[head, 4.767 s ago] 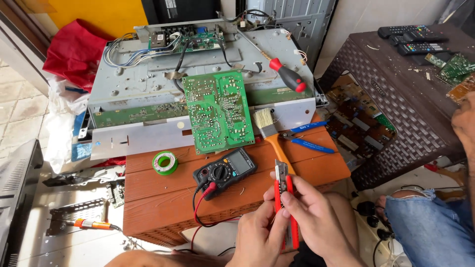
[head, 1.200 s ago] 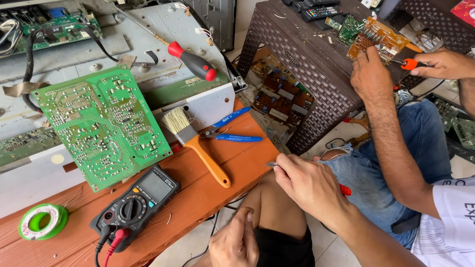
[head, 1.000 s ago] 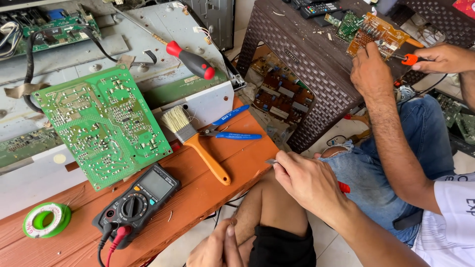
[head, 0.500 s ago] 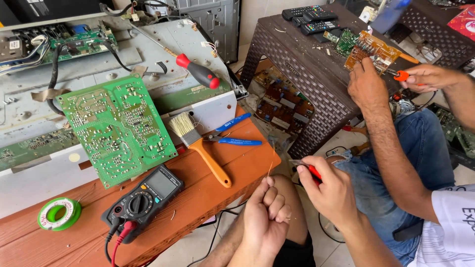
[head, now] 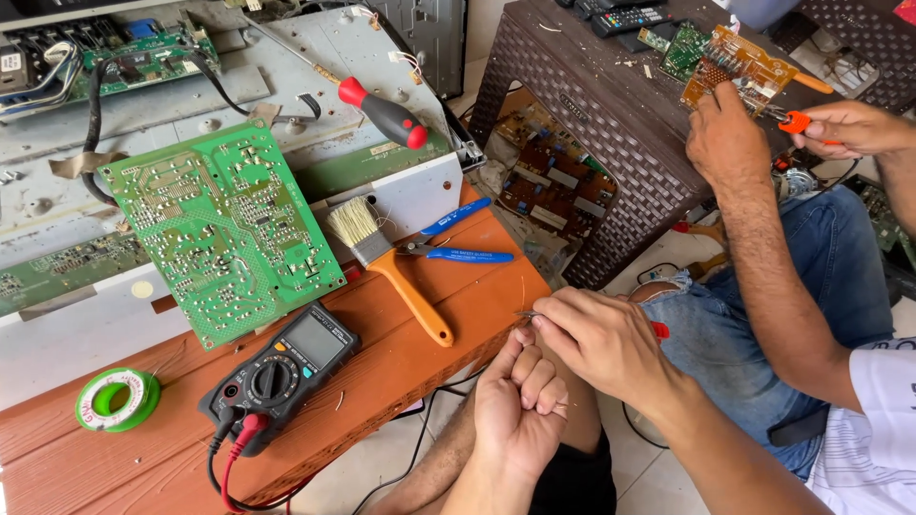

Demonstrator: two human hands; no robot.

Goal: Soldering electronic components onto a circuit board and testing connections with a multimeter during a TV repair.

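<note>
The left hand [head: 520, 410] sits lowest, curled into a loose fist, thumb up toward the right hand; whether it pinches anything I cannot tell. Just above it the right hand [head: 596, 341] is closed around a red-handled tool [head: 659, 330], whose handle peeks out behind the knuckles while a thin metal tip [head: 528, 313] juts from the fingertips, right over the left thumb and at the edge of the wooden table [head: 420, 358]. On that table lie a multimeter [head: 281, 367] with red and black leads, a green tape roll [head: 117, 399], an orange-handled brush [head: 386, 267], blue pliers [head: 458, 243] and a green circuit board [head: 224, 229] leaning on a grey chassis [head: 191, 95], where a red screwdriver [head: 382, 110] rests. Farther right, another person's hands [head: 730, 138] hold an orange board [head: 739, 67] over a wicker table [head: 592, 105].
</note>
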